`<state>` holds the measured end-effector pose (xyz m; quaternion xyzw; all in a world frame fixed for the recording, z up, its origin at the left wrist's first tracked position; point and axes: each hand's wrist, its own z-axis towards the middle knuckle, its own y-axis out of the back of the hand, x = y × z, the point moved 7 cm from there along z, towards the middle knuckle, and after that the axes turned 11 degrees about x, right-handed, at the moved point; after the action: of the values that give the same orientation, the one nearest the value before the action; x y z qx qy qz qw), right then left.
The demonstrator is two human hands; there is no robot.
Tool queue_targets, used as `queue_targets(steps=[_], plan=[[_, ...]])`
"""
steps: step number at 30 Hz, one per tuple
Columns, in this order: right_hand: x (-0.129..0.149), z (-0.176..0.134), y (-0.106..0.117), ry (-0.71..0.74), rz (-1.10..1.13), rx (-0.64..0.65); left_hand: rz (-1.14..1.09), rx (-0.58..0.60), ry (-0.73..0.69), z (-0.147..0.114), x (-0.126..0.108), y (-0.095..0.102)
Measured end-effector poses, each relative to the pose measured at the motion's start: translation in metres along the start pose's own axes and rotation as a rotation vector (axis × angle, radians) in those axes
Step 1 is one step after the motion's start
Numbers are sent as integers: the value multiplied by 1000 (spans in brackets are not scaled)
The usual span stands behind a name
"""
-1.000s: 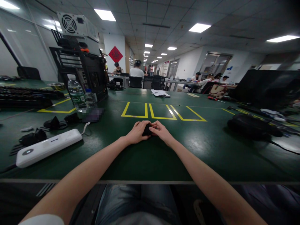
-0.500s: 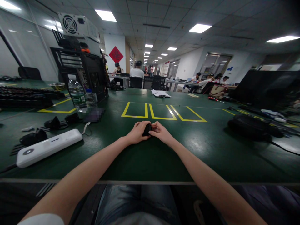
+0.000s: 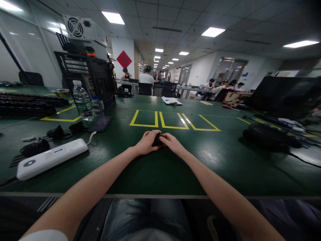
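Note:
Between my two hands is a small black object [image 3: 156, 140], mostly covered by fingers; its kind does not show. My left hand [image 3: 147, 141] is wrapped round its left side, thumb low and fingers over the top. From the right, my right hand [image 3: 171, 142] grips it with thumb and fingertips. Both hands are low over the green table [image 3: 160, 174], just in front of the yellow tape outlines [image 3: 173, 128].
To the left lie a white power strip [image 3: 52, 158], small black parts [image 3: 59, 132] and a water bottle [image 3: 82, 102] beside an open computer case [image 3: 97, 80]. A black pouch-like item [image 3: 268, 137] is at right. Farther back lies a clipboard [image 3: 172, 100]; people sit beyond.
My right hand's fingers have shifted slightly on the black object, its thumb now higher against it. My left hand stays almost where it was.

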<state>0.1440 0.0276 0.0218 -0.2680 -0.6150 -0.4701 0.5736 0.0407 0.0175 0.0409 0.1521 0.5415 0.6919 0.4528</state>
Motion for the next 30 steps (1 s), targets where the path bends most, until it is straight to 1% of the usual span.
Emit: queue_targets(steps=[4,8,11,15,20,23,27,30], plan=[[1,0,-1,58,16,53,3,-7,-4,0,1,-1],[3,-2,0,122,4,64,2,-8,-7,0,0,0],[6,-4,-1,124,-13,67,0,-2,-9,-1,-1,1],[9,-4,-1,115,-44,23,4,-2,-6,-1,-3,3],[3,-2,2,39,-19,-21,-8,-4,2,-1,-3,2],[-1,-1,2,1,-15,0,-13,8,9,0,-3,2],[1,-1,0,56,13,65,-16,16,18,0,-2,2],[3,-2,0,113,16,58,-11,13,20,0,-2,2]])
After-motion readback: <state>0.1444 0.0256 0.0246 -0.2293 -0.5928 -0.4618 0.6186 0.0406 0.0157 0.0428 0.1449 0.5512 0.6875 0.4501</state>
